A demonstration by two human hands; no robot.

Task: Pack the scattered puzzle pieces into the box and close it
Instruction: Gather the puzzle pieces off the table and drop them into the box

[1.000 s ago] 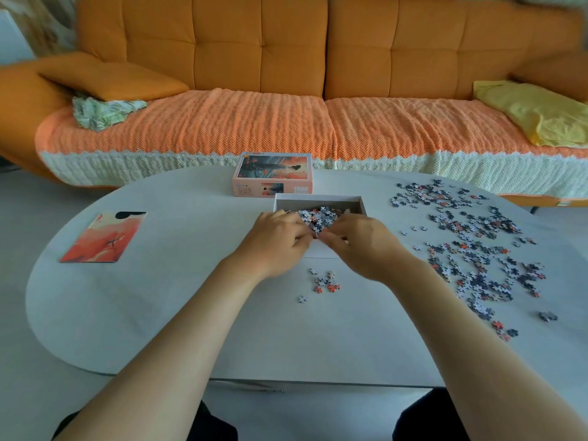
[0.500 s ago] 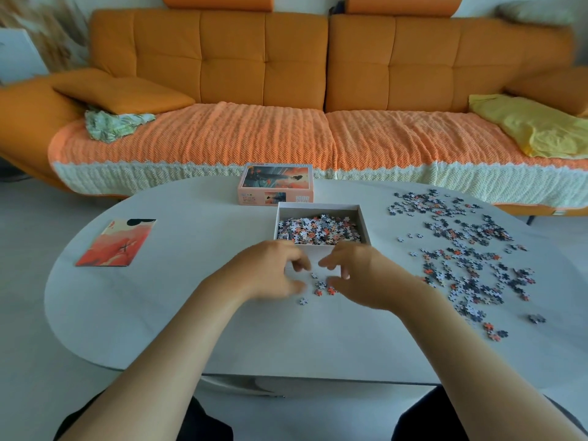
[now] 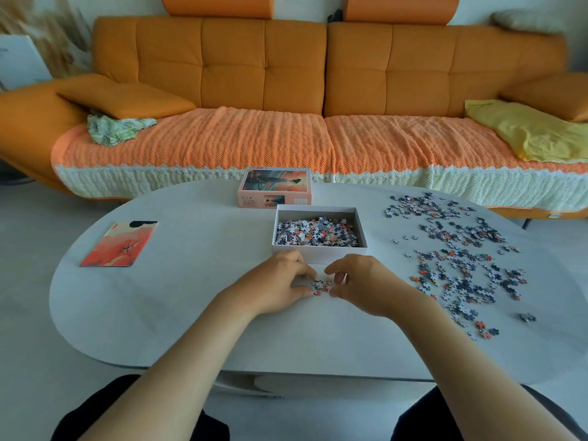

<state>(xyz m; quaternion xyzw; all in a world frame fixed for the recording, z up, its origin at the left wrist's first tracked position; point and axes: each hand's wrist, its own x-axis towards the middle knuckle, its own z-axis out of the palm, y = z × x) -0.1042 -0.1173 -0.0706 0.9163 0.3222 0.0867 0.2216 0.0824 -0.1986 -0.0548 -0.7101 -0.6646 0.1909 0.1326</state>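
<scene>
The open white box (image 3: 319, 249) sits mid-table, part filled with puzzle pieces (image 3: 316, 232). Its lid (image 3: 275, 187), printed with a picture, stands just behind it. A small cluster of pieces (image 3: 321, 286) lies on the table in front of the box. My left hand (image 3: 280, 286) and my right hand (image 3: 359, 281) close in on this cluster from either side, with curled fingertips and thumbs pinching at its edges. A wide scatter of loose pieces (image 3: 458, 256) covers the right part of the table.
A red picture card (image 3: 119, 245) lies on the left of the grey oval table (image 3: 178, 300). An orange sofa (image 3: 286, 90) with a yellow cloth (image 3: 528, 132) runs behind the table. A stray piece (image 3: 527, 317) lies near the right edge.
Both hands came back from over the box to the table in front of it and closed around the small cluster, which is now bunched together. The view tilted up.
</scene>
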